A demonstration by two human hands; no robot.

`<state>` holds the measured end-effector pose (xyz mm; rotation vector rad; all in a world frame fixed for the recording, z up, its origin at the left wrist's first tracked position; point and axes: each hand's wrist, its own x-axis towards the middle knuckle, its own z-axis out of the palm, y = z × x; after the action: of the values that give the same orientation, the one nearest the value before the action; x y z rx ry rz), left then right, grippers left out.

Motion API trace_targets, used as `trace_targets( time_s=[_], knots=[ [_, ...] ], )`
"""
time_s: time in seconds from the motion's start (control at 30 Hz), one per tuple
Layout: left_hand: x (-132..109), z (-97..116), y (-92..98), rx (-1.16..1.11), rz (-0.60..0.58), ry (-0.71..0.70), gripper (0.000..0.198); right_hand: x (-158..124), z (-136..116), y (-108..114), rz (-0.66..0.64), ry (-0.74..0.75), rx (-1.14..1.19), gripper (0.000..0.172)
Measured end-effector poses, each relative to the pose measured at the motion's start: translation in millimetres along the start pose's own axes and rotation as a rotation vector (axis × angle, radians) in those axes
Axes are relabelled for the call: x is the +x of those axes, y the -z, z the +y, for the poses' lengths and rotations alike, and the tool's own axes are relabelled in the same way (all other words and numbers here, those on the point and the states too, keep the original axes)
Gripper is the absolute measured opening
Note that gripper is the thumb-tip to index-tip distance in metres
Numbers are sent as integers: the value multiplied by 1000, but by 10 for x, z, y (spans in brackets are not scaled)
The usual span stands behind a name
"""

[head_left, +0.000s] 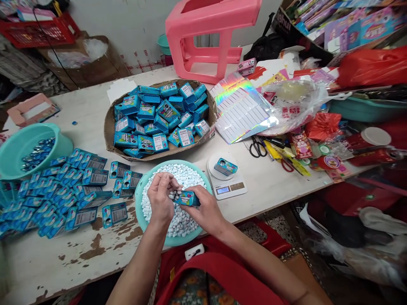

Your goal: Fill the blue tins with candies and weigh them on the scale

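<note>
Over the teal basin (137,199) of small pale candies (187,169), my right hand (206,209) grips a small blue box (190,198), tilted with its end toward my other hand. My left hand (161,197) is curled beside the box's end, fingers pinched together around small pale candies. A white digital scale (230,189) to the right bears another blue box (225,167). Behind the basin, a cardboard tray (110,144) holds several blue boxes. Many more blue boxes (90,176) stand in rows on the left.
On the far left is a teal bowl (63,142) with shiny blue pieces. A pink plastic stool (203,21) lies on its side at the back. Silvery sticker sheets (238,110), black scissors (257,148), pens and plastic bags cover the right of the table (193,159).
</note>
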<state>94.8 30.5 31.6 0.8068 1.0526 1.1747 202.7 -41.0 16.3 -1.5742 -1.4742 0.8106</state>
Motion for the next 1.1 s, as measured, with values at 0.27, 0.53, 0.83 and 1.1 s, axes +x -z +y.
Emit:
trace_targets(
  time_s=[0.27,0.53,0.83,1.1],
  knots=[
    [-27,106,33,-10,-98,25,20,3,-31,38,-1,-17,37,31],
    [668,-532,426,992,-140,-302,24,-125,78,211,82,43,125,33],
    [435,-812,440,1681,-403,-310,38,-177,230,193,132,-85,139,33],
    [421,-792,615,1045,-64,-78,27,-131,202,158,116,-79,87,31]
  ],
)
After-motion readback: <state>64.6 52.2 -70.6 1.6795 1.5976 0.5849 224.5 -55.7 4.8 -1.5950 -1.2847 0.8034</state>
